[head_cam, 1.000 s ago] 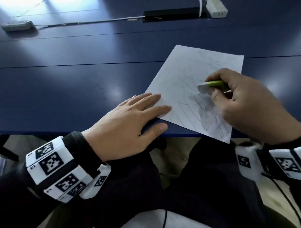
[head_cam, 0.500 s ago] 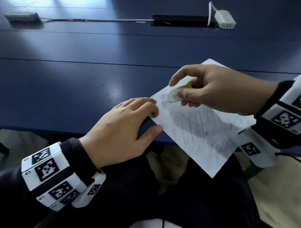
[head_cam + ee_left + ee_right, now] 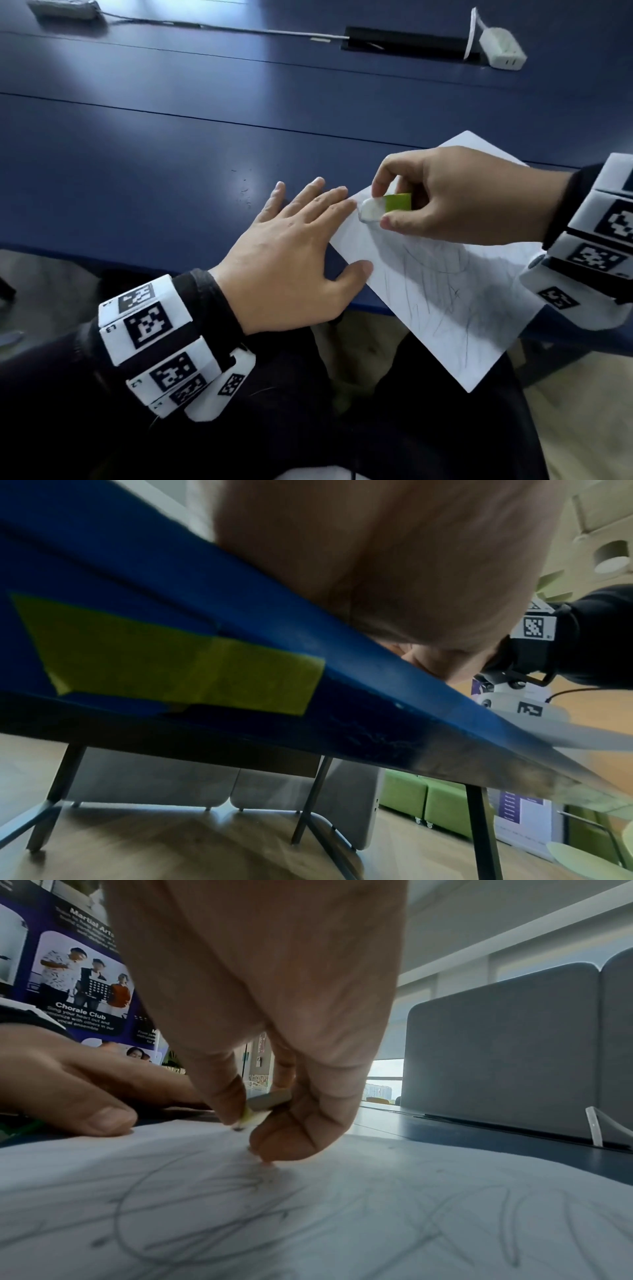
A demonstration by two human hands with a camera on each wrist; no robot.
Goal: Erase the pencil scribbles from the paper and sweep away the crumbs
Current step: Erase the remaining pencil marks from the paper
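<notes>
White paper (image 3: pixel 455 308) overhangs table edge (image 3: pixel 102 255); right hand (image 3: pixel 455 198) pinches eraser (image 3: pixel 383 207).

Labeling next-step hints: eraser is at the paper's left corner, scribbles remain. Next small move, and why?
Probably stroke the eraser back toward the dense scribbles mid-sheet. The right hand pinches it at the near-clean left corner, the marks lie nearer the person, and the left hand lies flat on the paper edge.
</notes>
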